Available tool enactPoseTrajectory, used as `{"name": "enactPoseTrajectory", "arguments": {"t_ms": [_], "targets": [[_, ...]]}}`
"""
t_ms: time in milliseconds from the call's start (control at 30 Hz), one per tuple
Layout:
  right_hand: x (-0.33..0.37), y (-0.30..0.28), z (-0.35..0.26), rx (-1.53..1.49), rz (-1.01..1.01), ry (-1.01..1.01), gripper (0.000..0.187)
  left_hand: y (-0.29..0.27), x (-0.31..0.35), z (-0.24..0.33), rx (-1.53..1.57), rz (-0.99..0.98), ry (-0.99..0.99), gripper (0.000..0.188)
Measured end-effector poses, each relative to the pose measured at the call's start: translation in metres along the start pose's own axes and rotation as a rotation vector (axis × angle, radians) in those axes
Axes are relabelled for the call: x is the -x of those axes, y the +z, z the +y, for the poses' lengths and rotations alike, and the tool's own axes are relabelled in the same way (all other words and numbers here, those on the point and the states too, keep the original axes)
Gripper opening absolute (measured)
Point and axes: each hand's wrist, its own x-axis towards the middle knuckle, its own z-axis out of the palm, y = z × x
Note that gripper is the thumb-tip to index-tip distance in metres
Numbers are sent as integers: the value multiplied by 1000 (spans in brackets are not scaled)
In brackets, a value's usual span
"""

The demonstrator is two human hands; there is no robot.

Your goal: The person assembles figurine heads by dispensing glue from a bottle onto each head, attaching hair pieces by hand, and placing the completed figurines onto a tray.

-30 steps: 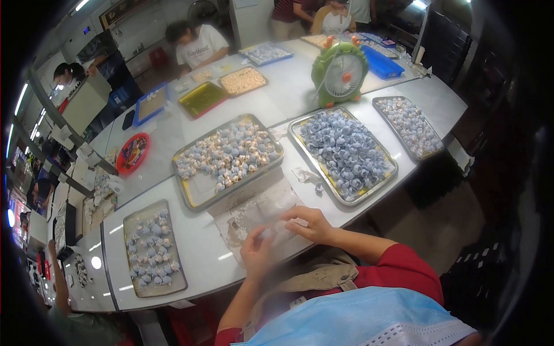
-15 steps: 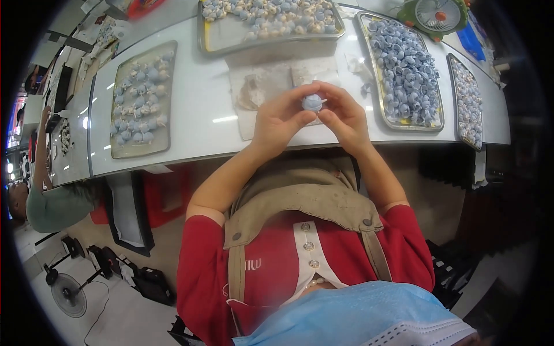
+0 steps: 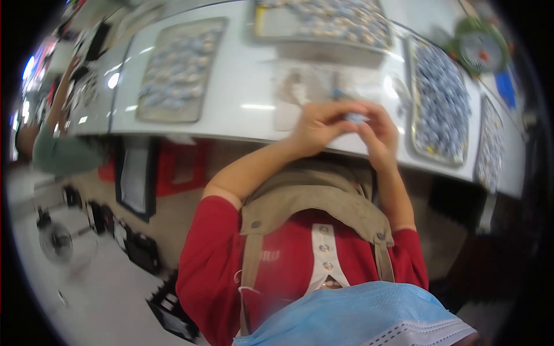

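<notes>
My left hand and my right hand meet just past the table's near edge. Between their fingertips they pinch a small light-blue round piece, mostly covered by fingers and smeared by motion. Beyond my hands lies a pale stained sheet, with a small blue-tipped thing on it, too blurred to name. To the right of my right hand stands a tray heaped with blue-grey cup-like pieces.
A tray of blue and cream pieces sits at the back, another tray at left and a narrow one at far right. Behind is a small green fan. A person in a green sleeve works at far left.
The whole view has swung and blurred, so the table sits differently in it. My hands still hold the blue piece together, with fingers now covering more of it.
</notes>
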Motion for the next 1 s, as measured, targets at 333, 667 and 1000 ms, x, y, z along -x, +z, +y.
{"name": "enactPoseTrajectory", "arguments": {"t_ms": [333, 667, 1000], "targets": [[-7, -50, 17, 789, 302, -175, 20, -158, 12, 50, -941, 653, -85, 30], [15, -76, 39, 997, 467, -287, 14, -364, 24, 58, -1600, 889, 47, 40], [24, -80, 45, 922, 393, -186, 11, -27, -12, 208, -263, 277, 1408, 59]]}}
